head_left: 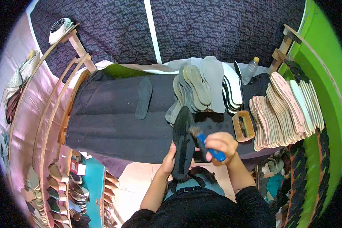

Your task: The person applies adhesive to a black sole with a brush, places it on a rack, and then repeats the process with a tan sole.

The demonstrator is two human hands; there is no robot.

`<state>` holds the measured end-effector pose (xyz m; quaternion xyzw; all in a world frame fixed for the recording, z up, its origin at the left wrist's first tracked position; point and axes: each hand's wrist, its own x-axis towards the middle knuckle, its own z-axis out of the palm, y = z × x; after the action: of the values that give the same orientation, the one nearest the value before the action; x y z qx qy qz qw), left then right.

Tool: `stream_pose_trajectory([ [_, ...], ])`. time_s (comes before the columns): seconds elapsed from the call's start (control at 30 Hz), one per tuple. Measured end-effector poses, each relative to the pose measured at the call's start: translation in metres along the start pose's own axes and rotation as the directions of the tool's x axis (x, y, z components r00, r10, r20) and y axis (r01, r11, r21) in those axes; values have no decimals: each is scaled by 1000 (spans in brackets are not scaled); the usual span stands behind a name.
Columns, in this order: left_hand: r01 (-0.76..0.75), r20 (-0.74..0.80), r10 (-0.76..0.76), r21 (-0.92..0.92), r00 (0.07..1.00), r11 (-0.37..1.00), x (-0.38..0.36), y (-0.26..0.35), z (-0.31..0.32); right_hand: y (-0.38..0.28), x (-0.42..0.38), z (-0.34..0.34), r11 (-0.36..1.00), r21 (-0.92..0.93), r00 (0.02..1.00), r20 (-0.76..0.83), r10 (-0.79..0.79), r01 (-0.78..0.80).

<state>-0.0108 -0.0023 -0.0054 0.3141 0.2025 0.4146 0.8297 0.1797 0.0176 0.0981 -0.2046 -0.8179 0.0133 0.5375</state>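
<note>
My left hand [169,159] is closed around the lower part of a black insole [183,140], which I hold upright in front of me over the table's near edge. A dark, shiny band runs down its face. In my right hand [222,146] is a blue-handled brush [212,149], its bristles pointing left, right at the insole's right edge. Just right of that hand stands an open glue container [237,128], brownish and stained, with a dark inside. Beyond the held insole lie overlapping stacks of grey insoles [212,85] and olive ones [197,85].
A single dark insole [143,99] lies on the dark-covered table [102,121]. Pink-beige insoles [277,114] are piled at the right, near white-topped ones [233,85]. A plastic bottle [250,70] stands at the back. Wooden racks [45,152] with shoe parts flank the left side.
</note>
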Motion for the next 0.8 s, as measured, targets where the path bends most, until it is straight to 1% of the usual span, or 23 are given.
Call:
stream_pose_trajectory([
  [0.03, -22, -23, 23, 65, 999, 998, 0, -1, -3, 2, -9, 4, 996, 88, 1000, 7, 12, -12],
  [0.07, -21, -23, 22, 63, 999, 998, 0, -1, -5, 3, -9, 4, 994, 107, 1000, -11, 10, -9],
  [0.1, 0, 17, -1, 20, 1000, 1000, 0, 1, -5, 4, -9, 5, 992, 125, 999, -29, 13, -9],
  [0.13, 25, 56, -24, -23, 998, 999, -1, 1, -5, 5, -7, 6, 995, 77, 994, -92, 64, -56],
  [0.17, 31, 52, -30, -26, 998, 999, -3, 0, -4, 6, -4, 9, 994, 32, 981, -157, 110, -107],
  [0.2, 15, 51, -13, -39, 999, 999, -3, 0, -2, 10, -1, 10, 995, -10, 981, -168, 94, -97],
  [0.3, -10, 44, 12, -54, 999, 999, -3, 1, -4, 11, 0, 17, 992, 12, 972, -194, 129, -130],
  [0.37, -18, 34, 20, -61, 999, 998, -2, 1, -10, 10, -6, 17, 996, 44, 991, -109, 76, -72],
  [0.4, -2, 74, 4, -29, 997, 1000, -2, 2, -16, 6, -5, 16, 991, 97, 992, -76, 100, -92],
  [0.43, 14, 115, -15, 4, 993, 1000, -2, 3, -20, 7, -5, 17, 991, 99, 992, -75, 100, -93],
  [0.47, 17, 115, -17, 3, 993, 1000, -3, 1, -19, 9, -5, 17, 991, 82, 987, -108, 116, -108],
  [0.5, 17, 80, -14, -35, 997, 999, -6, 1, -14, 9, -6, 17, 990, 65, 981, -141, 135, -127],
  [0.53, 16, 45, -13, -74, 999, 997, -8, 0, -10, 12, -1, 19, 993, 43, 977, -181, 112, -106],
  [0.57, 20, 46, -17, -74, 999, 997, -9, 0, -8, 15, 2, 19, 997, 11, 980, -183, 76, -75],
  [0.63, 0, 64, 6, -93, 998, 996, -8, 0, -5, 17, 5, 21, 993, 7, 966, -228, 119, -120],
  [0.67, -2, 66, 8, -91, 998, 996, -7, 0, -7, 16, 4, 20, 993, 7, 966, -230, 116, -117],
  [0.73, -7, -4, 7, -52, 1000, 999, -5, -1, -11, 12, 0, 15, 995, 47, 988, -123, 92, -87],
  [0.8, -27, -2, 27, -56, 1000, 998, -6, 0, -12, 5, -1, 13, 993, 58, 990, -97, 104, -99],
])
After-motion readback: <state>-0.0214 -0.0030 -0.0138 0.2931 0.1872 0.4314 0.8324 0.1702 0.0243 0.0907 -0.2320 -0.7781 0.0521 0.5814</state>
